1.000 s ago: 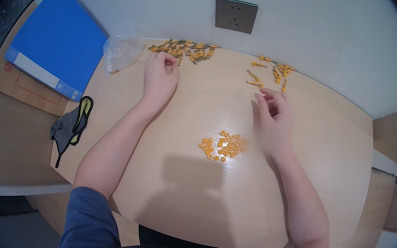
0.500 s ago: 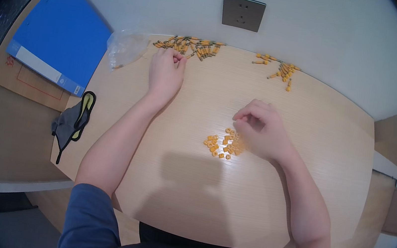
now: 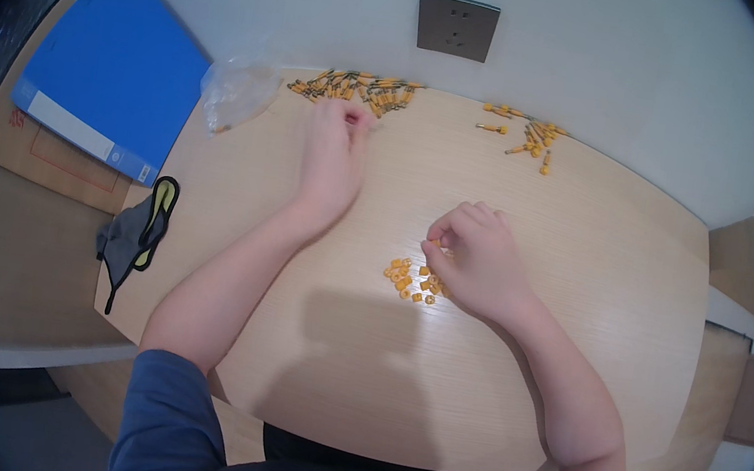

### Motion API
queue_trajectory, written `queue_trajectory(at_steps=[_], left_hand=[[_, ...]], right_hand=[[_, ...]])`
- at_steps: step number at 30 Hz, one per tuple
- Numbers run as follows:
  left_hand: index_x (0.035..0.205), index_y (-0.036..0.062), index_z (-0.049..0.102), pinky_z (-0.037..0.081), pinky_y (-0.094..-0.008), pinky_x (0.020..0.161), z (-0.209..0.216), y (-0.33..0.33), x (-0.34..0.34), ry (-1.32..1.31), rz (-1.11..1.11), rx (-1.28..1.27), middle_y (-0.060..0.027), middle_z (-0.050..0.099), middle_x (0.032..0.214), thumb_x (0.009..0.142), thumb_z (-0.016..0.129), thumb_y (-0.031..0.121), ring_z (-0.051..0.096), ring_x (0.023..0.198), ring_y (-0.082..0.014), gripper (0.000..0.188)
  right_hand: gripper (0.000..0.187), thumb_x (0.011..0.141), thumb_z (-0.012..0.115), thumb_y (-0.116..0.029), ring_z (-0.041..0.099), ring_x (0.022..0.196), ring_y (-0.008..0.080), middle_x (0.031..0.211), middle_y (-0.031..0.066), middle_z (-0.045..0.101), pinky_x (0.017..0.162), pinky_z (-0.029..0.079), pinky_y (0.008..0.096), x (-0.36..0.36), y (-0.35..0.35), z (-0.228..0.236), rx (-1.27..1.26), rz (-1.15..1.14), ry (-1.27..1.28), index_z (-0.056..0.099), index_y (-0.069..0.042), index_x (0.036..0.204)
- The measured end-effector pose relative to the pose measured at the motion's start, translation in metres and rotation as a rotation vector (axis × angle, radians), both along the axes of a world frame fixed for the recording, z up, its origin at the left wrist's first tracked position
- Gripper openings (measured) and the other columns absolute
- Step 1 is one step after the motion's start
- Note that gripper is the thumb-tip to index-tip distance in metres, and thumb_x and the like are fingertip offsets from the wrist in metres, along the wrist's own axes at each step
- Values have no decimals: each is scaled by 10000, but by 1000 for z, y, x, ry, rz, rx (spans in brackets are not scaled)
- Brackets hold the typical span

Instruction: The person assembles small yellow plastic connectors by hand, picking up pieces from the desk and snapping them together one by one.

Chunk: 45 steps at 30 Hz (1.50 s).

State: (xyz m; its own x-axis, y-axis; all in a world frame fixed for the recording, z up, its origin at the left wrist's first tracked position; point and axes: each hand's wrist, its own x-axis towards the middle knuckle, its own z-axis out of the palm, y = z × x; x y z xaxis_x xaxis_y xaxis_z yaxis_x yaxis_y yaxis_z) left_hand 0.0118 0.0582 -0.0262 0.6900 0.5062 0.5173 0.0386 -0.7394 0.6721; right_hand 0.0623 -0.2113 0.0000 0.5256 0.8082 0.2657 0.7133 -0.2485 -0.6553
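Observation:
My left hand reaches to the far edge of the wooden table, its fingertips pinched at the near edge of a long pile of orange-and-dark pins. My right hand rests curled over a small heap of orange caps near the table's middle, with thumb and forefinger pinching one small orange cap. A second, smaller scatter of orange pins lies at the far right of the table.
A crumpled clear plastic bag lies at the table's far left corner. A blue folder rests on a side surface to the left, a grey-and-yellow pouch below it. A grey wall socket is on the wall behind.
My right hand came back from the far right pin scatter to the heap of caps at the middle. My left hand stayed at the far pin pile.

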Motion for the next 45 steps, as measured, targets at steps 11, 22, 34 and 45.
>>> queue_trajectory(at_steps=[11, 22, 34, 45], left_hand=[[1135, 36, 687, 530, -238, 783, 24, -47, -15, 336, -637, -659, -34, 746, 1034, 1121, 762, 74, 651, 909, -54, 85], [1072, 42, 706, 499, -228, 738, 30, -49, -19, 371, -635, -616, 1, 757, 991, 1090, 790, 56, 588, 821, -22, 88], [1083, 5, 720, 602, -280, 881, 26, -47, -20, 317, -721, -701, -68, 795, 1064, 1072, 804, 11, 741, 995, -113, 85], [1099, -14, 742, 641, -283, 930, 22, -44, -19, 305, -707, -817, -93, 794, 1112, 1061, 803, -28, 768, 1043, -137, 73]], right_hand=[[130, 1085, 808, -74, 605, 846, 32, 980, -7, 680, 730, 511, 216, 23, -1, -1, 363, -255, 782, 742, 8, 1160], [165, 1084, 793, -42, 709, 943, 73, 1101, 83, 751, 802, 576, 212, 24, -1, 1, 369, -205, 883, 730, 43, 1211], [124, 1074, 814, -57, 625, 780, 21, 913, 14, 716, 632, 489, 201, 22, -2, -1, 326, -238, 824, 737, 19, 1136], [206, 1117, 795, -153, 610, 728, 46, 838, 14, 708, 596, 461, 211, 21, -2, 0, 262, -272, 770, 777, 32, 1029]])
